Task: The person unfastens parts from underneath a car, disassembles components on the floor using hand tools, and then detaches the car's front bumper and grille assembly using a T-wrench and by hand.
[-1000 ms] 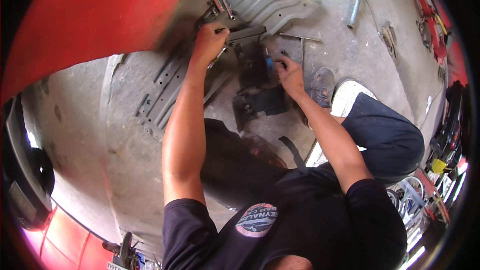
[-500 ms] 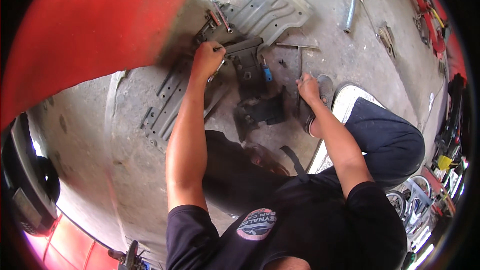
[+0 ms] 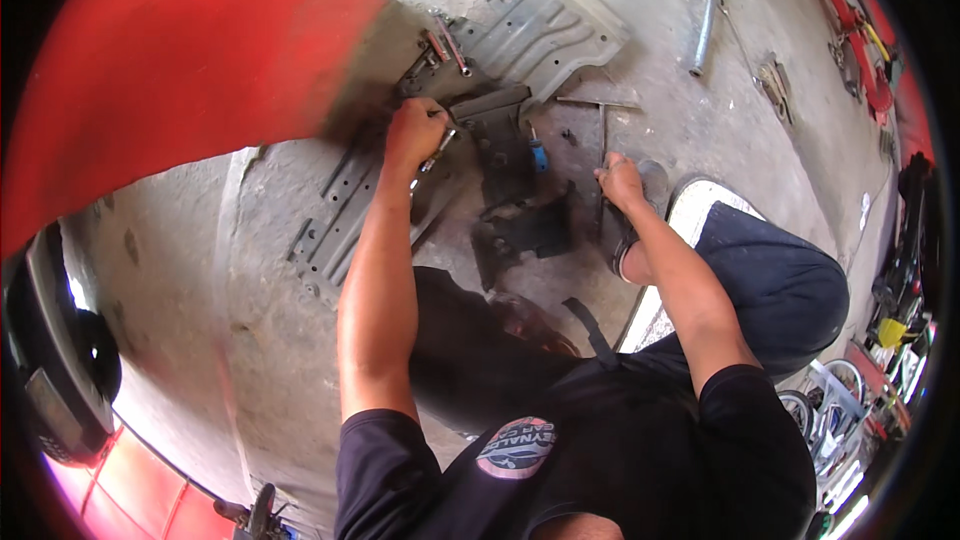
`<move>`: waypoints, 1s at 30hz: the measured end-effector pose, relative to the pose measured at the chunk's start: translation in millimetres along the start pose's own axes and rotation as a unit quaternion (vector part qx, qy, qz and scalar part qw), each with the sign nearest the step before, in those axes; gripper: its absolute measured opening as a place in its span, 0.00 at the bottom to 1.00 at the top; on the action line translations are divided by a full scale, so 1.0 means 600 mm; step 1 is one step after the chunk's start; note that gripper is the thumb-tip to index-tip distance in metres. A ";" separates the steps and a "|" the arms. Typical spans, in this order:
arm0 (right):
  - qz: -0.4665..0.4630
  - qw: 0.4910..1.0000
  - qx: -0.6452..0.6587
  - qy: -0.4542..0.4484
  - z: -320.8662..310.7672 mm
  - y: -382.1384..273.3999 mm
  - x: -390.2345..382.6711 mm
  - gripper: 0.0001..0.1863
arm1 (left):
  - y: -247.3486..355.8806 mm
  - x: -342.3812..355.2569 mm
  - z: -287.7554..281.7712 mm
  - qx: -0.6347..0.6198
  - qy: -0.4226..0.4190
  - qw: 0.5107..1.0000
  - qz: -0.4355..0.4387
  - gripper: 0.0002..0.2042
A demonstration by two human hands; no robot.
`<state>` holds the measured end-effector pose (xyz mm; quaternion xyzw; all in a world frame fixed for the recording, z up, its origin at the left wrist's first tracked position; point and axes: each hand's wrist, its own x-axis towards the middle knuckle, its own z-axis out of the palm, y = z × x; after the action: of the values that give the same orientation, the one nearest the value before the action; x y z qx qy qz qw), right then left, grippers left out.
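My left hand (image 3: 414, 132) reaches forward beside the red body panel, its fingers curled together; what they hold, if anything, is hidden. A shiny ratchet-like tool (image 3: 434, 155) lies at its right edge, over a grey perforated metal plate (image 3: 340, 210). Just right of it are a dark bracket-like part (image 3: 503, 155) and a blue-handled screwdriver (image 3: 539, 152). My right hand (image 3: 622, 182) is closed, its fingertips over the shaft of a T-handle wrench (image 3: 603, 125), close to my foot. Whether it grips the wrench or some small thing, I cannot make out.
A large red panel (image 3: 200, 60) overhangs the left side. Another ribbed metal plate (image 3: 550, 30) lies ahead, with socket tools (image 3: 450, 45) at its left. A black part (image 3: 535, 230) sits before me; a metal pipe (image 3: 704, 15) and pliers (image 3: 773, 85) lie farther right.
My left hand has drawn slightly back toward me, fingers still curled. My right hand stays closed over the T-handle wrench. The whole view has shifted a little.
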<state>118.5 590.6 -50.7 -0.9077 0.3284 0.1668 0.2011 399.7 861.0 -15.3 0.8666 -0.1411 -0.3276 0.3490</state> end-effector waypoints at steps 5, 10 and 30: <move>0.016 0.999 0.035 -0.005 0.000 0.005 0.001 0.14 | -0.010 0.000 -0.014 0.025 0.009 0.999 -0.021 0.11; -0.014 1.000 0.008 0.026 0.002 0.003 0.004 0.15 | -0.020 -0.005 -0.018 0.017 0.041 0.999 0.024 0.11; 0.017 0.999 -0.020 0.036 0.019 0.012 0.007 0.17 | -0.016 -0.019 -0.024 0.009 0.032 0.998 0.053 0.10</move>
<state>115.3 588.7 -64.0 -0.9113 0.3474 0.1438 0.1680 400.9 880.5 -8.7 0.8711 -0.1782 -0.2792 0.3625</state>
